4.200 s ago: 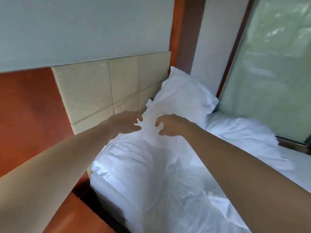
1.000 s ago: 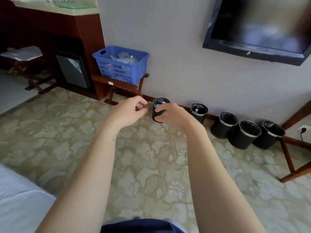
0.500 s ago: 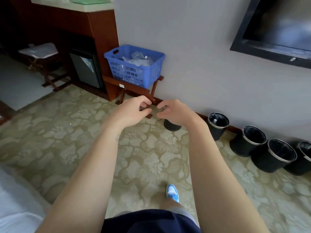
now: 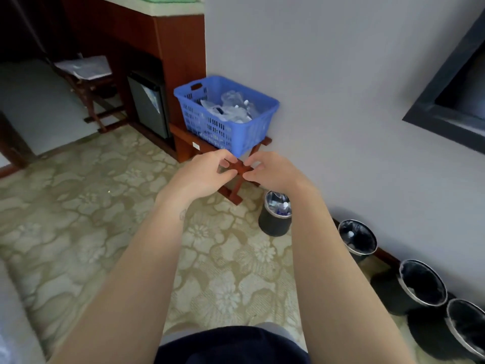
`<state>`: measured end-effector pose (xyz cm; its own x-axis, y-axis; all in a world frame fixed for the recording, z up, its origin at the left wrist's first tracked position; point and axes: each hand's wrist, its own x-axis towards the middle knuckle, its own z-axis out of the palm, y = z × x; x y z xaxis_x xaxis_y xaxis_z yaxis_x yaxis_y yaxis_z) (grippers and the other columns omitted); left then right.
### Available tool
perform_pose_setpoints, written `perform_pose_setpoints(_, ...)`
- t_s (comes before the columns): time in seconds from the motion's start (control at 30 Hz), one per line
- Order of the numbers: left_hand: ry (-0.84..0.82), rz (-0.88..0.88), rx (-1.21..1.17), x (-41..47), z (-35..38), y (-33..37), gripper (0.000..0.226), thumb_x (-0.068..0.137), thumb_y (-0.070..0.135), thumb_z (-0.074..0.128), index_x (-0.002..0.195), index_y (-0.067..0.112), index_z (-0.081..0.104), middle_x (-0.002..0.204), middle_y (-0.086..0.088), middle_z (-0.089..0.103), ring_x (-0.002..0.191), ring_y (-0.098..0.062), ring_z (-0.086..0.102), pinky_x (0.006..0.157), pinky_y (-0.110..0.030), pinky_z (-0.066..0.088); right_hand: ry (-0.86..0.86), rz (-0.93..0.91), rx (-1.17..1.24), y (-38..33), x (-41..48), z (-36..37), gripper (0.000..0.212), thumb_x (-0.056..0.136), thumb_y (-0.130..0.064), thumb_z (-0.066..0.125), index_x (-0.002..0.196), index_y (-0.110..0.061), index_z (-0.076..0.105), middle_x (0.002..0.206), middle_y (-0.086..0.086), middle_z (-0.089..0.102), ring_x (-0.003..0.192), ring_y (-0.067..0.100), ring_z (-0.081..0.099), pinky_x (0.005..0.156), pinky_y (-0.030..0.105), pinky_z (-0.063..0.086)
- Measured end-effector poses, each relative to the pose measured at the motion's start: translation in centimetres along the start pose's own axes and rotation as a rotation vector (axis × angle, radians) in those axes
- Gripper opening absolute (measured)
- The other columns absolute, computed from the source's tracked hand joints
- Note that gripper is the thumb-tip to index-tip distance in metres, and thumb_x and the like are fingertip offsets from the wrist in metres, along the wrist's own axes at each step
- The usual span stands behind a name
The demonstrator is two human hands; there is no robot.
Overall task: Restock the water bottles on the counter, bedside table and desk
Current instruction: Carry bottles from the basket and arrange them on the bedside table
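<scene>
1. Both hands were held out in front, with their fingertips close together.
2. The left hand (image 4: 207, 174) had loosely bent fingers and held nothing.
3. The right hand (image 4: 273, 172) was loosely bent too, and it held nothing.
4. The water bottles (image 4: 233, 107) lay in a blue basket (image 4: 244, 137), just past the hands.
5. The basket sat on a wooden stand (image 4: 237, 191) against the wall.
6. The counter (image 4: 168, 9) stood just left of the basket, with a small fridge (image 4: 148, 106) under it.
7. A black bin (image 4: 274, 224) stood on the flowery carpet (image 4: 78, 206) near the stand, with some bottles inside.
8. More black bins (image 4: 358, 240) stood in a row along the wall to the right.
</scene>
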<state>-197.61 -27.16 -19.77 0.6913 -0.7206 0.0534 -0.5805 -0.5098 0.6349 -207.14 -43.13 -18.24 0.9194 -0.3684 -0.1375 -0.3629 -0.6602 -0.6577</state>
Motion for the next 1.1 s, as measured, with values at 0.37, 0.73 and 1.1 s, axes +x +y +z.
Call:
perform_pose_setpoints(0.37,0.005,-0.04,0.036,11.5,-4.8,-7.8,0.022,0.092,0.041,0.06,0.114,0.041,0.056,0.111,0.016,0.058,0.101,-0.01,0.061,0.092,-0.042,0.051,-0.036,-0.046,0.007,-2.0,15.7,1.0,0.02,0.086,-0.034,0.066,0.103,-0.037,0.055,0.104,-0.003,0.056,0.091,0.015,0.055,0.072,0.025,0.042)
perform_pose_setpoints(0.73,0.011,0.037,0.12,23.5,-16.3,-19.1,0.039,0.094,0.04,0.059,0.131,0.033,0.049,0.13,0.005,0.056,0.107,-0.013,0.055,0.092,-0.037,0.048,0.079,-0.03,0.106,-10.4,31.7,5.0,0.035,0.089,-0.028,0.067,0.122,-0.025,0.058,0.092,-0.004,0.056,0.07,0.009,0.052,0.067,0.025,0.039)
perform_pose_setpoints(1.1,-0.027,0.087,0.09,34.5,-17.5,-25.8,0.054,0.094,0.04,0.06,0.142,0.03,0.039,0.146,0.001,0.045,0.132,-0.018,0.044,0.092,-0.029,0.038,0.112,0.099,0.06,-10.0,41.7,4.9,0.055,0.09,-0.031,0.067,0.139,-0.024,0.045,0.11,-0.003,0.048,0.096,0.017,0.051,0.079,0.027,0.038)
